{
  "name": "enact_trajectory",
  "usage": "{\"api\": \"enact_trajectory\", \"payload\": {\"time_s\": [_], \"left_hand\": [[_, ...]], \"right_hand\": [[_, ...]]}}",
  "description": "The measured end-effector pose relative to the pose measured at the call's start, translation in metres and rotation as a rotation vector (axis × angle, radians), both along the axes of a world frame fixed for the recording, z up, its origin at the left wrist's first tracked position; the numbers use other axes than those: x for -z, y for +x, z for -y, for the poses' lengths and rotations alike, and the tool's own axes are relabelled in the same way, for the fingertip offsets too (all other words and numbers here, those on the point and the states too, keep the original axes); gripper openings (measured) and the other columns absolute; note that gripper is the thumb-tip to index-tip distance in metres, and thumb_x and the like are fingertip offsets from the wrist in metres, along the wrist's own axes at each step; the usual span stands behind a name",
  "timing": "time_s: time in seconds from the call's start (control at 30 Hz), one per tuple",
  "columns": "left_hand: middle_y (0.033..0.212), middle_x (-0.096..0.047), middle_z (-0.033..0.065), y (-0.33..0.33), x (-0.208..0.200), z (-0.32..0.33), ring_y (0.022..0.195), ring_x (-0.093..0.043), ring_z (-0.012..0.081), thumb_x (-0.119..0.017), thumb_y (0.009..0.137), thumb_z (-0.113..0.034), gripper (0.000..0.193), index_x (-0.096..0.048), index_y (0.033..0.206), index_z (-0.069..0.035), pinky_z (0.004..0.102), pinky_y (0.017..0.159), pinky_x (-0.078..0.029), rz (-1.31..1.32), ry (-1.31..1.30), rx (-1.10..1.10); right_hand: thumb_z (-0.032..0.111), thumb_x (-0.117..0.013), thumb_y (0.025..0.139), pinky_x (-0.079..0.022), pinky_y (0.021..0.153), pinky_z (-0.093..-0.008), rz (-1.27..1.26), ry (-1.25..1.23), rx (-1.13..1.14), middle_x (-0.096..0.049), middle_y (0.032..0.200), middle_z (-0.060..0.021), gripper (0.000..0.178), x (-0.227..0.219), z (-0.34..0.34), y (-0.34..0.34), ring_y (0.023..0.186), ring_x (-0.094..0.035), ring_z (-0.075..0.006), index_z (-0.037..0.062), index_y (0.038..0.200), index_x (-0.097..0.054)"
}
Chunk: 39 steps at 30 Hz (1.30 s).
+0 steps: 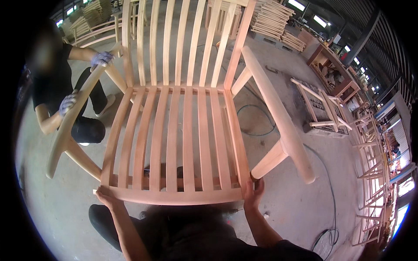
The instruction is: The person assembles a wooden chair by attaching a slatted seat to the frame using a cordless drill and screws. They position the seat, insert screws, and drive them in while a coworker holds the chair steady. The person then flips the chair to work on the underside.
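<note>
A bare wooden armchair with a slatted seat and slatted back fills the middle of the view, its front rail toward me. My left hand is closed at the front left corner of the seat, its fingers partly hidden by the rail. At the front right corner, my right hand grips the chair beside the base of the arm support. The right armrest rises above that hand, and the left armrest is held by a co-worker's two gloved hands.
A person crouches at the left. Stacked wooden parts stand at the back, and a wooden frame lies at the right near a wooden cabinet. A hose crosses the concrete floor. Chair frames line the right side.
</note>
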State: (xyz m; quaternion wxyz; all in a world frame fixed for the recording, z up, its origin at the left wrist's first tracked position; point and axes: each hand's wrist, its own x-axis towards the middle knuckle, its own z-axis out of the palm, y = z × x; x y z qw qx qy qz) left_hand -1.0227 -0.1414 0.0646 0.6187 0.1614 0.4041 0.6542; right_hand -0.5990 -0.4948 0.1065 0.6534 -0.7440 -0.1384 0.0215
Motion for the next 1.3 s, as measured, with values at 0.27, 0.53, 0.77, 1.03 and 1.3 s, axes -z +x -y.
{"api": "enact_trajectory", "payload": {"time_s": [0.27,0.53,0.77,1.03,1.3], "left_hand": [[0.129,-0.061,0.0127,-0.011,0.001,0.011,0.119,-0.060,0.0291,-0.037,0.100,-0.047,0.061,-0.054,0.133,0.001,0.0462,0.104,-0.047,0.029,0.005,0.012],[0.098,-0.054,0.0016,-0.013,0.042,-0.014,0.094,-0.056,0.0196,-0.044,0.106,-0.042,0.034,-0.053,0.103,-0.010,0.0384,0.089,-0.048,0.004,0.033,-0.145],[0.119,-0.069,0.0176,-0.027,0.076,-0.053,0.103,-0.068,0.0353,-0.042,0.098,-0.046,0.059,-0.058,0.128,0.003,0.0475,0.096,-0.053,0.117,0.155,-0.018],[0.073,-0.058,0.0102,-0.003,0.074,-0.009,0.053,-0.056,0.0226,-0.050,0.104,-0.046,0.042,-0.057,0.104,-0.005,0.0384,0.044,-0.043,-0.122,-0.449,-0.306],[0.075,-0.064,0.0129,-0.052,0.182,0.047,0.054,-0.061,0.0275,-0.052,0.092,-0.018,0.028,-0.064,0.105,0.004,0.0422,0.048,-0.050,-0.908,-0.842,0.254]], "right_hand": [[0.014,-0.072,0.094,-0.045,0.101,-0.0375,-0.018,-0.024,0.079,-0.063,0.121,-0.0133,0.047,0.013,-0.003,-0.005,0.113,-0.058,-0.0222,-0.0048,0.133,-0.054],[0.020,-0.071,0.096,-0.046,0.099,-0.0404,0.030,-0.049,0.081,-0.062,0.117,-0.0142,0.053,0.035,0.007,-0.012,0.110,-0.058,-0.0255,-0.0039,0.138,-0.048],[0.024,-0.067,0.098,-0.046,0.103,-0.0431,0.037,-0.089,0.033,-0.060,0.128,-0.0186,0.060,0.046,-0.012,-0.015,0.117,-0.058,-0.0287,-0.0068,0.142,-0.041],[0.032,-0.070,0.099,-0.049,0.101,-0.0447,0.084,-0.192,-0.140,-0.054,0.133,-0.0247,0.070,0.060,0.009,0.014,0.118,-0.057,-0.0314,-0.0102,0.142,-0.035],[0.029,-0.068,0.101,-0.049,0.104,-0.0454,0.051,-0.069,-0.194,-0.051,0.139,-0.0278,0.070,0.065,0.001,0.015,0.124,-0.056,-0.0342,-0.0094,0.145,-0.030]]}}
